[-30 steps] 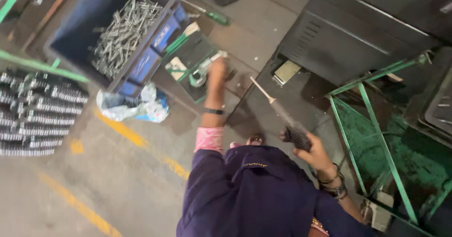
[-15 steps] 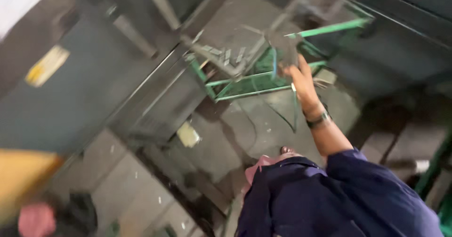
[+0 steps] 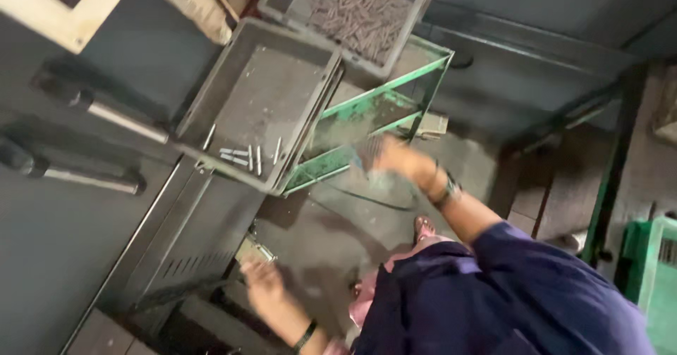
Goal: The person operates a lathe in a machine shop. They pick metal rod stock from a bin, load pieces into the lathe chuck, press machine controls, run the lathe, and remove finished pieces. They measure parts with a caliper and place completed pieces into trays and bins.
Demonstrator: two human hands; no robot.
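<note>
My right hand, with bands on its wrist, reaches out beside a green metal frame. It is motion-blurred, and I cannot tell if it holds anything. My left hand, a dark band on its wrist, hangs lower left over the dark floor with fingers loosely apart and nothing in it. It is close to a small pale box. A shallow grey tray on the frame holds several short metal pins near its front edge. My dark blue shirt fills the lower right.
A second grey crate full of metal pins sits beyond the tray. A dark metal cabinet with two long handles stands at the left. Another green crate is at the right edge.
The view has swung sharply between frames. My right hand, which held a long tool a second ago, now reaches by the green frame. My left hand has dropped low.
</note>
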